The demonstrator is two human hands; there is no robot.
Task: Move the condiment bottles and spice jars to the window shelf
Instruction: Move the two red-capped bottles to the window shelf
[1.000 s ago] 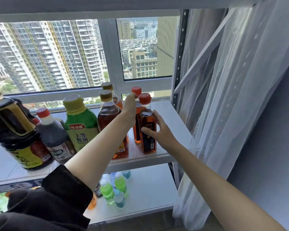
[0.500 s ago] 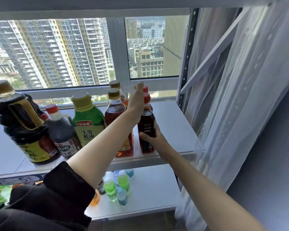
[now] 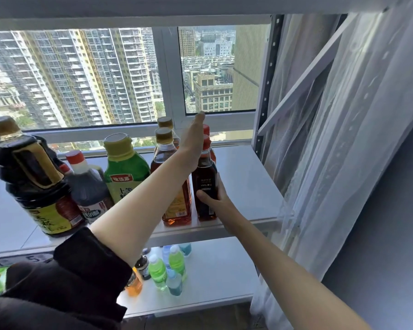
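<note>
head | right hand (image 3: 218, 201) fingers wrap square dark bottle (image 3: 204, 186) | left hand (image 3: 196, 136) fingers straight, flat

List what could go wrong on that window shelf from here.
1. The right hand grips the dark red-capped bottle at the shelf's front edge; a slipped grip could drop it.
2. The left hand reaches between close-packed bottles; its forearm could knock the amber bottle over.

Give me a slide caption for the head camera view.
Right hand grips a dark red-capped bottle on the window shelf.
</note>
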